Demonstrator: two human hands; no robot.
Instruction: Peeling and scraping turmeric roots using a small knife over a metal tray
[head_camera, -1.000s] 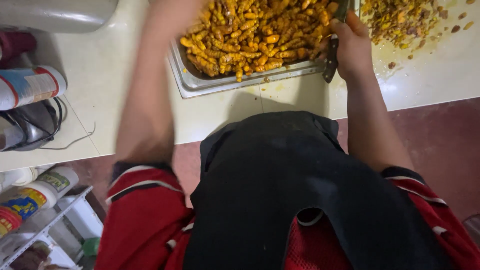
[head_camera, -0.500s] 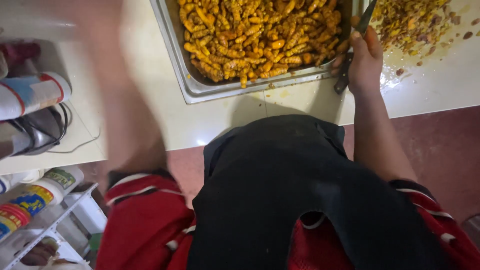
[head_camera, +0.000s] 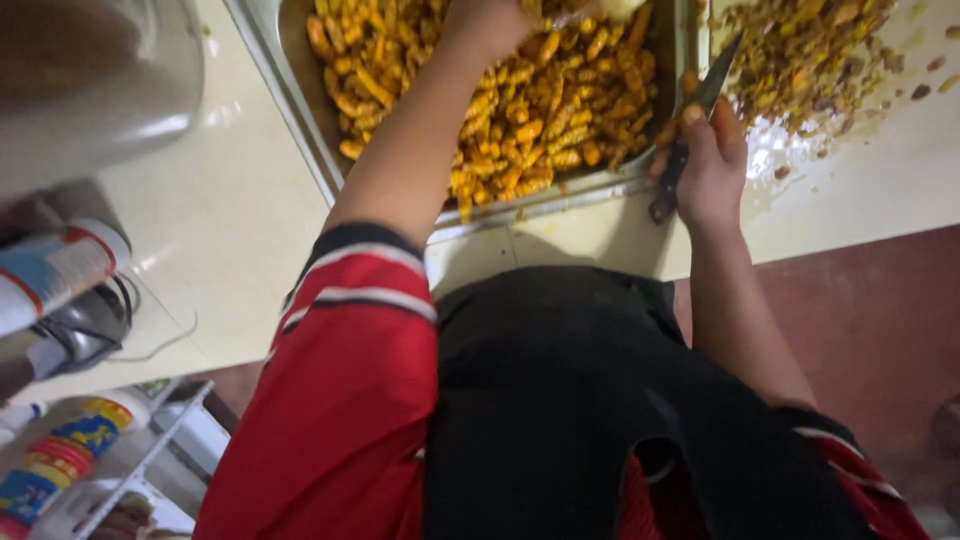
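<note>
Right grip (head_camera: 712, 160) is wrapped round a knife (head_camera: 690, 135) at the counter (head_camera: 250, 230) edge, touching the tray (head_camera: 300, 120) rim. Left grip (head_camera: 490, 22) is over the yellow pieces (head_camera: 560, 110), cut off up top, can't tell its hold.

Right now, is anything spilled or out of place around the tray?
Yes. A loose heap of yellow-brown scraps lies straight on the counter right of the metal tray, with bits scattered outward and a wet patch beside the right hand, which grips a knife.
</note>
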